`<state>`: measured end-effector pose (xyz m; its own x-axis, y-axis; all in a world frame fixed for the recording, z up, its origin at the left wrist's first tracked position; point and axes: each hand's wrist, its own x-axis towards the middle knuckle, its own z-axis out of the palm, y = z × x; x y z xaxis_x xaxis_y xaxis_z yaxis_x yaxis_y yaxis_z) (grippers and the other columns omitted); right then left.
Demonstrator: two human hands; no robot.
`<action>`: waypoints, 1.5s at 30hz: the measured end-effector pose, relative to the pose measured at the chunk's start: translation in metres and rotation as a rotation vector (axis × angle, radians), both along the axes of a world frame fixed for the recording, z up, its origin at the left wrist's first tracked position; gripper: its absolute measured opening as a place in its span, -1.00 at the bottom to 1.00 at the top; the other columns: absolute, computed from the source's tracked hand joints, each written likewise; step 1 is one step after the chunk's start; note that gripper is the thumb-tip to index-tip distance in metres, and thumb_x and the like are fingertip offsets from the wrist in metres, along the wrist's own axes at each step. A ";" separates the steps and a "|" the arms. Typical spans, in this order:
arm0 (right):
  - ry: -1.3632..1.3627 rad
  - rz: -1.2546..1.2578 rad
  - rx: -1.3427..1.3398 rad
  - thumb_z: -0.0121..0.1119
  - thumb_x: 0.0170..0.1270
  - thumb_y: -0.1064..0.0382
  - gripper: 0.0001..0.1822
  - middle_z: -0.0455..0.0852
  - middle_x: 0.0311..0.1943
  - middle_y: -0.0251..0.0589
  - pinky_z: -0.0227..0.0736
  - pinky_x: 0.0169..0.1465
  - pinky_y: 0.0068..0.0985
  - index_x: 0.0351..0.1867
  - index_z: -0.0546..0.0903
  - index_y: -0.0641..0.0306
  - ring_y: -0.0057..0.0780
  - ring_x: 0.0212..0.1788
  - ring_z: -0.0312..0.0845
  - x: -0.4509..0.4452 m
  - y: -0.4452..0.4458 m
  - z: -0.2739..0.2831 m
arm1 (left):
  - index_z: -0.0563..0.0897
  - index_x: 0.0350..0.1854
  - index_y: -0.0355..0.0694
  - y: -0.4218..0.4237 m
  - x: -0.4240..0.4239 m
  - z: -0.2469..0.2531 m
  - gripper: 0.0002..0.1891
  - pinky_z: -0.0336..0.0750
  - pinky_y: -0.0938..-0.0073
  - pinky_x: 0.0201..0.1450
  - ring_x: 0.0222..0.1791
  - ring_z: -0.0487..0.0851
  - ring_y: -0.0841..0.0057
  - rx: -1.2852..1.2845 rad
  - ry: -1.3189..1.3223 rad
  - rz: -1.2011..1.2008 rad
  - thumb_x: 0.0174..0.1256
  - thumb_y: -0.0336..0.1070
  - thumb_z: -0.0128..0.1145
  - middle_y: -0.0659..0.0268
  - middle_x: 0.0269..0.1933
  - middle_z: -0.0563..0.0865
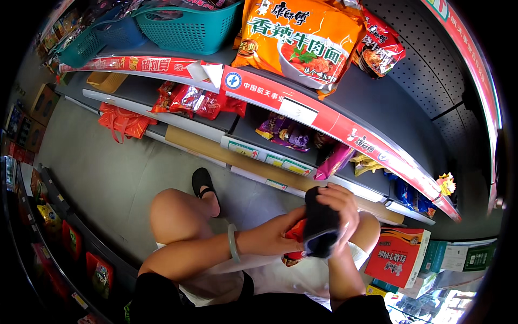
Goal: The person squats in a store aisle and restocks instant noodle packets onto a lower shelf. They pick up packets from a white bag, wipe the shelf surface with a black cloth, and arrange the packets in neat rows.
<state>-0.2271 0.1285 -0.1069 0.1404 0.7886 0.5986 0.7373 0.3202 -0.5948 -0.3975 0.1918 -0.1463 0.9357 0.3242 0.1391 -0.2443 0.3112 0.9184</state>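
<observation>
I squat in a shop aisle with both hands close together above my lap. A red packet is gripped in my left hand, whose wrist bears a pale bangle. My right hand holds a folded black cloth against the packet. The cloth covers much of the packet, so what it contains cannot be told. Ahead, an orange multipack of instant noodles stands on the upper shelf, beside a red noodle packet.
Teal plastic baskets stand on the upper shelf. Purple packets lie on the lower shelf. A red bag rests by the shelf base. To my right is a red carton. Another shelf rack lines the left side.
</observation>
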 end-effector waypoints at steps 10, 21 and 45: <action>0.567 -0.438 -0.023 0.04 0.41 0.40 -0.87 0.59 -0.35 -0.43 0.40 -0.21 -0.71 -0.10 0.56 0.33 -0.74 -0.30 0.48 0.078 -0.013 -0.053 | 0.16 0.48 -0.28 0.012 -0.004 0.031 -0.27 0.34 0.44 0.31 0.28 0.39 0.54 -0.411 -0.012 -0.242 0.43 -0.01 0.14 0.27 0.28 0.40; 0.589 0.228 -0.630 0.36 -0.09 -0.49 0.01 0.66 0.03 -0.05 0.36 0.20 -0.32 0.11 0.53 0.44 -0.31 0.11 0.56 0.034 -0.039 0.034 | 0.30 0.33 -0.28 0.039 -0.008 0.035 -0.48 0.51 0.43 0.19 0.10 0.63 0.50 -0.506 -0.012 0.166 0.52 -0.01 -0.09 0.16 0.14 0.61; 0.622 -0.199 -0.337 0.28 0.31 0.01 -0.43 0.65 -0.06 -0.20 0.51 -0.13 -0.64 0.21 0.46 0.32 -0.62 -0.16 0.59 0.156 0.066 0.169 | 0.49 0.23 -0.15 0.064 0.001 0.017 -0.52 0.40 0.30 0.24 0.21 0.53 0.44 -0.251 0.362 0.175 0.51 0.10 -0.10 0.25 0.23 0.57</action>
<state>-0.0714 0.1943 0.0622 0.5351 0.8399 0.0911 0.2567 -0.0589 -0.9647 -0.3965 0.2562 -0.1291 0.8380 0.4632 -0.2885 0.0089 0.5171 0.8559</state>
